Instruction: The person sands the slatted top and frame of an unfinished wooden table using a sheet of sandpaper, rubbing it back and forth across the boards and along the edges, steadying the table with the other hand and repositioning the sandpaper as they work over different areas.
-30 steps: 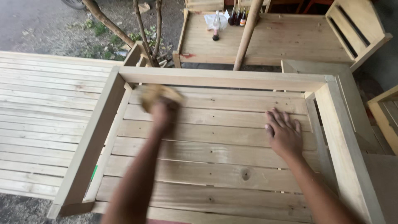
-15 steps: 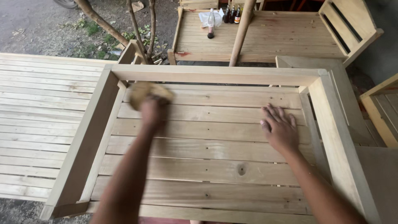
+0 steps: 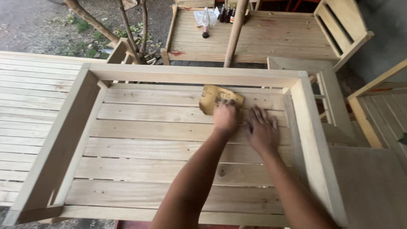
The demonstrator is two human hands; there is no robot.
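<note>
A bare wooden slatted panel with a raised frame (image 3: 195, 76) lies flat in front of me. My left hand (image 3: 225, 116) presses a crumpled sheet of tan sandpaper (image 3: 214, 98) onto the slats near the far right of the panel. My right hand (image 3: 261, 130) lies flat on the slats just to the right of it, fingers spread, holding nothing. Both forearms reach in from the bottom of the view.
Another slatted wooden surface (image 3: 29, 97) lies at the left. A wooden bench (image 3: 271, 38) stands beyond, with bottles (image 3: 206, 23) and a white cloth on it, and a pole (image 3: 234, 32) in front. More unfinished furniture (image 3: 373, 110) crowds the right. Bare branches (image 3: 127, 29) rise at the back left.
My left hand has slid the sandpaper from the panel's far left across to the far right, ending next to my right hand. The view has shifted slightly.
</note>
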